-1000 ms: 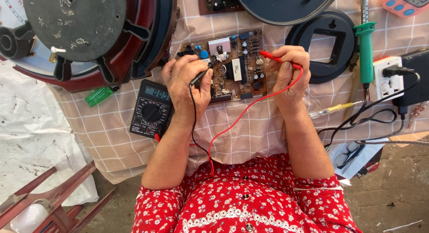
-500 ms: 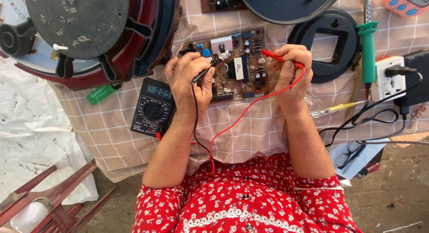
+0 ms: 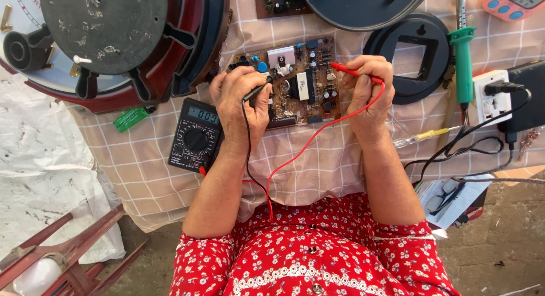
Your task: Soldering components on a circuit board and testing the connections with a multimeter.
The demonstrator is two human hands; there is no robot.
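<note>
The circuit board [image 3: 295,83] is lying between both hands on the checked cloth [image 3: 142,177]. The left hand [image 3: 241,106] is pinching the black probe [image 3: 256,90], and the right hand [image 3: 366,89] is gripping the red probe [image 3: 352,72]; both tips are holding nearly the same contact points as half a second ago, so the measurement is continuing. The multimeter [image 3: 196,134] is sitting just outside the left grip.

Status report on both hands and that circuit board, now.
Left hand grips black probe, tip on circuit board. Right hand grips red probe at board's right edge. Multimeter beside left wrist.
</note>
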